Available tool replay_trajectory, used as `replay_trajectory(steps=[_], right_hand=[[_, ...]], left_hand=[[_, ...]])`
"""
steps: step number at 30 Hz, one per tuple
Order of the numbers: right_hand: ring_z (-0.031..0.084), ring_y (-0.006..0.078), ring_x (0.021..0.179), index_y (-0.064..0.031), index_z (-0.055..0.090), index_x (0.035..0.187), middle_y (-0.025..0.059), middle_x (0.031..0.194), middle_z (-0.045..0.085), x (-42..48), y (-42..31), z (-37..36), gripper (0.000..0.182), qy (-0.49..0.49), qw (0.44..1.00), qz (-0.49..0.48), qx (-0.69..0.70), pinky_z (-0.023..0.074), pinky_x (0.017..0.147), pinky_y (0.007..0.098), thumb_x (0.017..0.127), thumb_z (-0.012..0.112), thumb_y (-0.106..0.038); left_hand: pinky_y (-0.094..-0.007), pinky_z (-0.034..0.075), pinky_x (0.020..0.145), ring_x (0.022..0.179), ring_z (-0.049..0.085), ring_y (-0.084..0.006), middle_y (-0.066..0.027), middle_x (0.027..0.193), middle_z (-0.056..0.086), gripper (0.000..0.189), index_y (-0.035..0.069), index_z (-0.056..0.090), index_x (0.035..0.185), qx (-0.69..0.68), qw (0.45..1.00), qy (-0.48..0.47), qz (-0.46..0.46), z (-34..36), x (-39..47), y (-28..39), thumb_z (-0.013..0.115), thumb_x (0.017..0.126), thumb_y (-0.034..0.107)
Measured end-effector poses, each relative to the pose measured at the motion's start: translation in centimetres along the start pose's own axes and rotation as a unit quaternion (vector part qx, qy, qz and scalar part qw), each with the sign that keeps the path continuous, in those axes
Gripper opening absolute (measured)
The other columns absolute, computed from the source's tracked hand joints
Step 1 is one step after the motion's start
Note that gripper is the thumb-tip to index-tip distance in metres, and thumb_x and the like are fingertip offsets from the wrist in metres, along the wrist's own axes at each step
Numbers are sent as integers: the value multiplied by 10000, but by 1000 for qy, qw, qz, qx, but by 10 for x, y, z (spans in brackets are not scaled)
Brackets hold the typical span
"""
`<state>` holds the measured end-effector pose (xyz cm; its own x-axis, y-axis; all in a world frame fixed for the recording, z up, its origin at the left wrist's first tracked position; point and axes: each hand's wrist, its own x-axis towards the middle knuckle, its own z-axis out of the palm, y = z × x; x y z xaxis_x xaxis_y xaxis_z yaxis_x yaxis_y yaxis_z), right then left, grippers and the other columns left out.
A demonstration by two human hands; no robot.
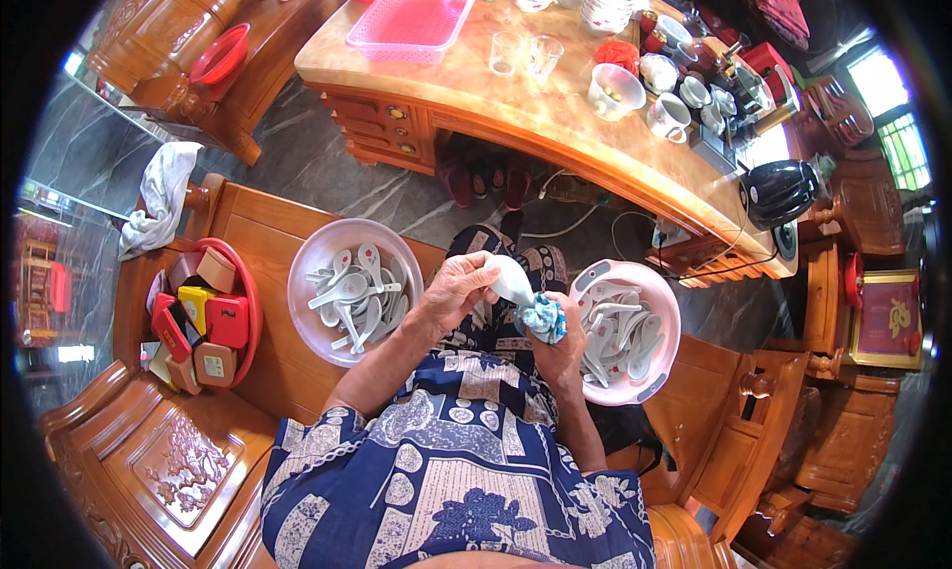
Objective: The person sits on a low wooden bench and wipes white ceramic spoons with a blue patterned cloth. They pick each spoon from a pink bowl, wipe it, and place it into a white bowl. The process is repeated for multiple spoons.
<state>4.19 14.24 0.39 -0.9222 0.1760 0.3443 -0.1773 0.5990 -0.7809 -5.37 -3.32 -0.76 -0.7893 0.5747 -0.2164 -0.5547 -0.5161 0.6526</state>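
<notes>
Over my lap, my left hand (459, 290) grips the bowl end of a white ceramic soup spoon (512, 279). My right hand (559, 346) is closed around a crumpled blue and white cloth (543, 317), which wraps the spoon's handle end. To my left on the wooden bench stands a pale translucent basin (305, 323) heaped with ceramic soup spoons (357, 290). To my right is a pink-white basin (664, 301) with dark grip inserts, holding more such spoons (621, 327).
A marble-topped desk (454, 85) curves ahead, bearing a pink plastic basket (416, 18), two drinking glasses (545, 55), stacked bowls (606, 7), a mug (668, 116) and a black electric kettle (781, 191). On the left, a red tray (249, 301) holds several boxes (227, 320). A white cloth (160, 197) drapes the armrest.
</notes>
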Motion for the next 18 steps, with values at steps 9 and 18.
replay_trajectory(steps=[9, 18], right_hand=[[626, 259, 949, -56, 546, 1128, 115, 1047, 608, 8, -12, -11, 490, -69, 986, 85, 123, 499, 811, 351, 689, 764, -55], [625, 196, 955, -63, 549, 1141, 92, 1053, 613, 11, -7, -20, 480, -119, 981, 52, 146, 500, 812, 310, 729, 786, -126]], left_hand=[[-223, 525, 623, 721, 630, -112, -78, 900, 657, 232, -16, 621, 993, -7, 996, -45, -76, 5, -9, -8, 671, 861, 168], [-288, 562, 619, 694, 661, -193, -138, 855, 660, 305, -47, 611, 935, -15, 991, -89, -95, -1, -14, -2, 722, 749, 168]])
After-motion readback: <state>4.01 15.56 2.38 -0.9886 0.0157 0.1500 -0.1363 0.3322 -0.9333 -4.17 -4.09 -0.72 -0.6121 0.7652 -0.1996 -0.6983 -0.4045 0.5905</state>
